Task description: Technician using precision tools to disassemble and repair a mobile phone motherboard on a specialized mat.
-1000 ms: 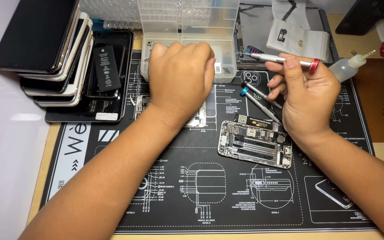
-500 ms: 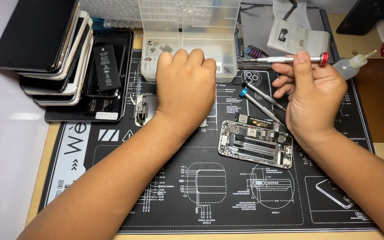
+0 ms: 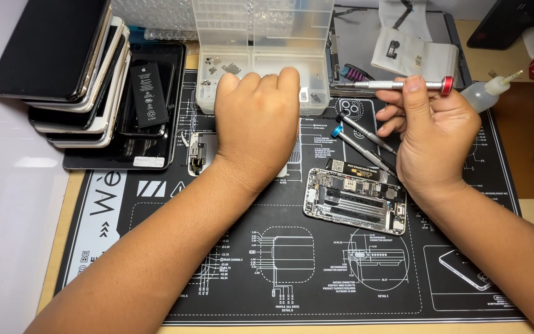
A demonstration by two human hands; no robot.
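Left hand: fingers curled knuckles-up at the clear parts box; anything held is hidden.
Right hand: fingers pinch a red-capped screwdriver, lying level.
Below right fingers: two more drivers, then the opened phone.
Beyond left hand: stacked phones.

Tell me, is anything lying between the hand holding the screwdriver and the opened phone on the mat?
Yes. Two loose screwdrivers lie on the mat by the right hand, just above the opened phone. The red-capped screwdriver in that hand points left, away from the phone.
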